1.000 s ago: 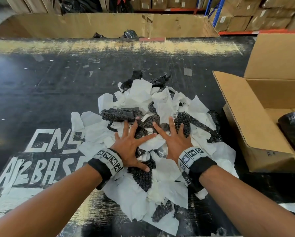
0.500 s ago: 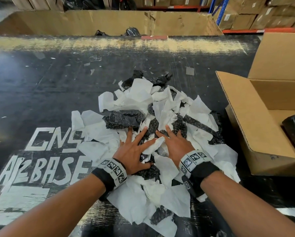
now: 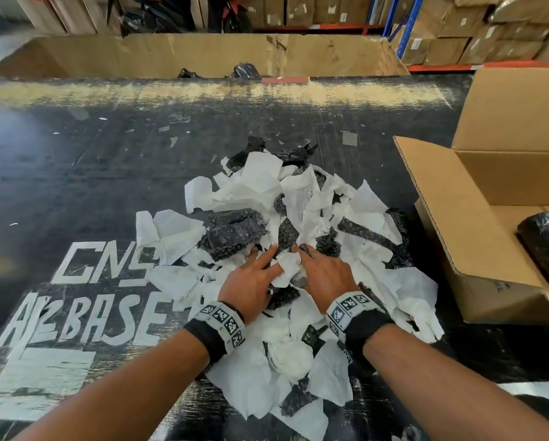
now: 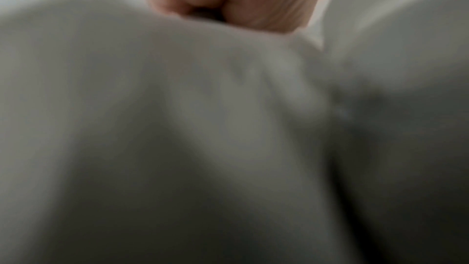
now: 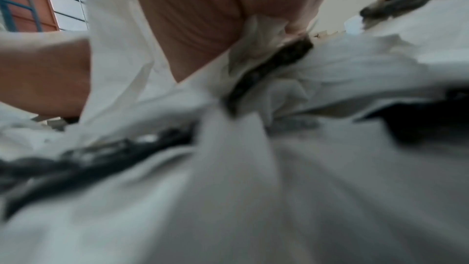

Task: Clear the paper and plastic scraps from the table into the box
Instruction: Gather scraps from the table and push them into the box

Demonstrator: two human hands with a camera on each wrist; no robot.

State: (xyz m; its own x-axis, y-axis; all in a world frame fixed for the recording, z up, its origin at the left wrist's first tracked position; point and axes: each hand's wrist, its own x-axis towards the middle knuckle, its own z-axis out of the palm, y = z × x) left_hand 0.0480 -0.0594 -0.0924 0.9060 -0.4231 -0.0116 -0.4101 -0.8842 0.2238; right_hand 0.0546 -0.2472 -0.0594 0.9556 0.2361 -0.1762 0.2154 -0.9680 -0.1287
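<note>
Barely begun: both hands, left point(image 3: 254, 278) and right point(image 3: 322, 272), clutch the white-paper-and-black-plastic scrap heap point(image 3: 346, 218) on the black counter point(image 3: 76, 173), brown cardboard box point(image 3: 442, 205) nearly empty.

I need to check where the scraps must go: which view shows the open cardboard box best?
The head view: the cardboard box stands open right of the scrap pile. Both wrist views show only blurred scraps and palm, no box.

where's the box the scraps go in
In the head view the open cardboard box sits on the table's right side, just right of the scrap pile, with a black wrapped bundle already inside.
</note>
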